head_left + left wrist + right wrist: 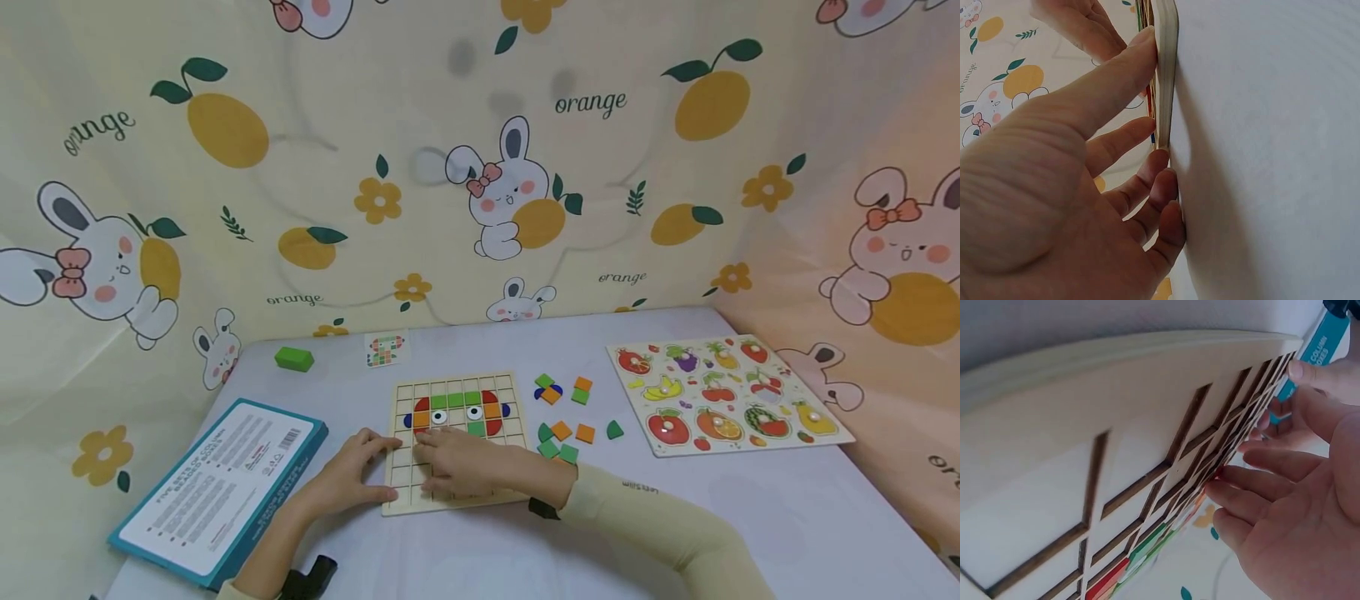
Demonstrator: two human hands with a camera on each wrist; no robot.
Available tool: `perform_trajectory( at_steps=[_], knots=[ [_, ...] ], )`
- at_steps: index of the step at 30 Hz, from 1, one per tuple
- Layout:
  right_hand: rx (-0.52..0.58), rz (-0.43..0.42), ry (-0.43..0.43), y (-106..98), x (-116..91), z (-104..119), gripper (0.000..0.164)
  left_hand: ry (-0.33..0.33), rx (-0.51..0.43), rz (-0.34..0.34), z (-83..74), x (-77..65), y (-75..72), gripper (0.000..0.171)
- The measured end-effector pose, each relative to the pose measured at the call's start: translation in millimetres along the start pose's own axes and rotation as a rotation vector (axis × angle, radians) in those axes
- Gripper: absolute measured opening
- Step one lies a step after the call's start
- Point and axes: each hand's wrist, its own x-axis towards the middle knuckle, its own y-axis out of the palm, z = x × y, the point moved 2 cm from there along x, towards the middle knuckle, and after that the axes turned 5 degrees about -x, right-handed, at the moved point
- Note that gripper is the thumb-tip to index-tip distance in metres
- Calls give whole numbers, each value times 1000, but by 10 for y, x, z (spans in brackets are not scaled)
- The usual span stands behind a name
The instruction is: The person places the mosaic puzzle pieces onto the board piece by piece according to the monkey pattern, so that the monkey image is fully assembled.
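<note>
A wooden grid board (513, 427) lies on the table, holding red, orange, green and blue pieces and two round eye pieces (474, 412) in its upper rows. My left hand (341, 479) is at the board's left side. Its thumb and index finger touch the edge, and the other fingers curl beside it in the left wrist view. Over the board's left half reaches my right hand (467, 462), palm down. In the right wrist view its fingers (1244, 500) are extended, with fingertips at the grid beside a bit of red. What lies beneath those tips is mostly hidden.
Loose orange, green and blue pieces (585, 433) lie right of the board. Farther right is a fruit puzzle board (652, 446). A blue box (225, 492) lies at left. Behind are a green block (294, 359) and a small pattern card (386, 349).
</note>
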Motion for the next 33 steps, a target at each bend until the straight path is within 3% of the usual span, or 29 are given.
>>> perform_trajectory(
  at_steps=[7, 13, 17, 21, 26, 33],
  knots=[
    [32, 17, 15, -22, -70, -4, 57, 10, 1, -10, 3, -2, -1, 74],
    [118, -23, 105, -115, -305, -141, 60, 2, 9, -10, 24, 10, 14, 75],
    [182, -132, 170, -175, -540, -364, 49, 1, 14, -11, 32, 22, 12, 75],
    [318, -228, 301, -222, -854, -685, 37, 5, 18, -11, 34, 27, 11, 75],
    [447, -221, 454, -230, -1218, -1043, 27, 5, 7, -12, 30, 26, 13, 75],
    [590, -174, 451, -96, -1504, -1224, 17, 4, 28, -13, 21, 26, 8, 76]
  ],
)
